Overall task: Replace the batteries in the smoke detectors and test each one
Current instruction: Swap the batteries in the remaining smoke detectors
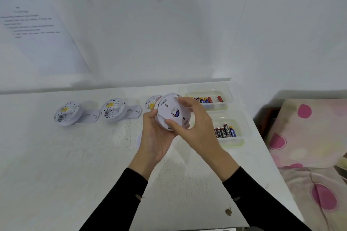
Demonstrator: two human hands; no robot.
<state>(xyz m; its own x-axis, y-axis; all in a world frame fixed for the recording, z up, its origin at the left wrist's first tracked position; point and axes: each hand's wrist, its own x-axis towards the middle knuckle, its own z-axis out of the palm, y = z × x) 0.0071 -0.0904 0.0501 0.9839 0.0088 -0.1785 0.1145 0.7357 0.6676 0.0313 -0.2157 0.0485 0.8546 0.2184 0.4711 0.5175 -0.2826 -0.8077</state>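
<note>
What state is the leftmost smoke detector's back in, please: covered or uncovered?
Uncovered: the leftmost smoke detector lies back-up with its battery bay exposed, and its mounting plate is off, next to it.

From here I see long black sleeves ending at both wrists. The left sleeve [120, 199] has a small hole [139, 197] near its cuff, and the right sleeve [259, 202] a similar tear [236, 198]. The left grip [155, 137] and right grip [195, 127] are bare.

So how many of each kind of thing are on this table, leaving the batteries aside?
4 smoke detectors, one of them held
2 loose mounting plates
2 clear battery tubs
Total: 8
</note>
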